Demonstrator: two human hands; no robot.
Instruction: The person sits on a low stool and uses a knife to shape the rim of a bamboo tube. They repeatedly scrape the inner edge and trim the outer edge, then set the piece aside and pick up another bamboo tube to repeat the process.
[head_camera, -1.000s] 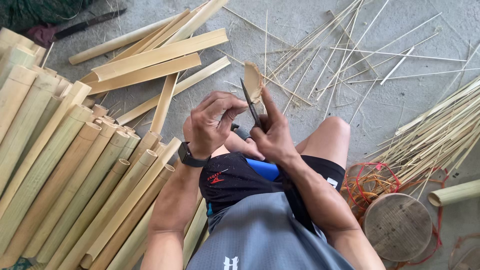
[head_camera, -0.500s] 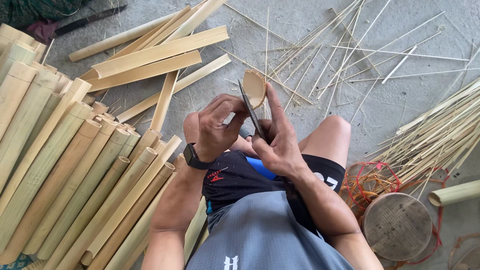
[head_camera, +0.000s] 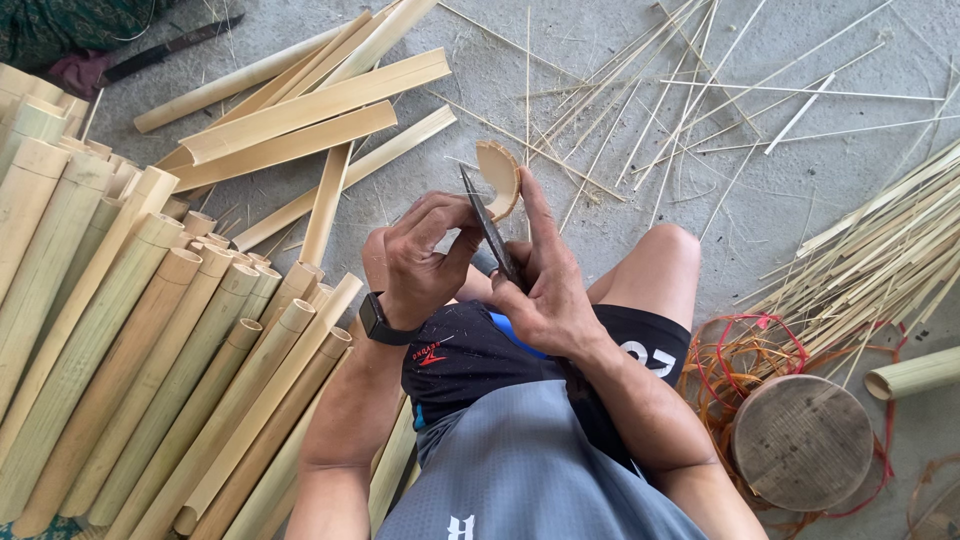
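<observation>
My left hand (head_camera: 420, 262), with a black watch on the wrist, curls around a short split bamboo piece (head_camera: 501, 176) whose curved cut end sticks up above my fingers. My right hand (head_camera: 545, 295) grips a dark knife (head_camera: 487, 225); its index finger stretches up along the bamboo piece. The blade stands edge-on between my two hands, against the cut end of the bamboo. Both hands are held above my knees. The lower part of the bamboo piece and the knife handle are hidden by my hands.
Many whole bamboo poles (head_camera: 130, 330) lie stacked at the left, and split slats (head_camera: 300, 120) lie beyond them. Thin bamboo strips (head_camera: 880, 250) cover the concrete floor at the right. A round wooden block (head_camera: 803, 440) with red cord stands by my right leg. A long dark blade (head_camera: 165, 50) lies at top left.
The bamboo piece's cut end has sunk a little in view. My left fingers have shifted closer to the blade, and the knife has tilted slightly leftward.
</observation>
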